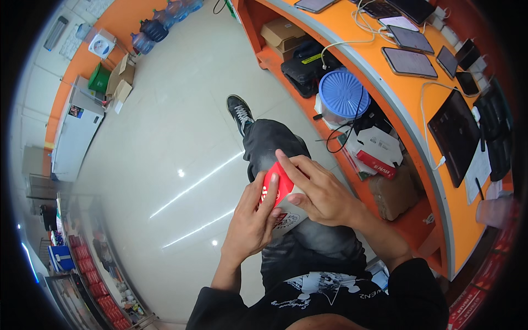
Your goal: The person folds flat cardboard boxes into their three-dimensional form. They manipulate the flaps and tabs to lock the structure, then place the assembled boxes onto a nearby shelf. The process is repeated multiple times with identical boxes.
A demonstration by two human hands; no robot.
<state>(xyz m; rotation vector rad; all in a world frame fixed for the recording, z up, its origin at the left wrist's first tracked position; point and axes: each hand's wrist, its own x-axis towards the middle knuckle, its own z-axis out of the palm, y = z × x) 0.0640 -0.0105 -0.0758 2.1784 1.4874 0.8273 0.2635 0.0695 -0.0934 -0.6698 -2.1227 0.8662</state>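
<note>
A small red and white cardboard box (285, 187) is held between my hands above my thigh. Its red part faces up and away from me, and its white part with dark print shows below. My left hand (248, 224) grips the left side, with fingers along the red panel. My right hand (329, 199) closes on the right side, its thumb at the white part and its index finger reaching over the top edge. The fingers hide much of the box, so I cannot tell whether its flaps are folded in.
To the right, an orange counter (360, 47) holds several phones, a tablet (454, 137) and white cables. Shelves beneath it hold a blue-lidded tub (344, 93), flat white cartons (379, 144) and brown boxes (394, 193). Several water jugs (153, 31) and a white chest freezer (77, 133) line the far left.
</note>
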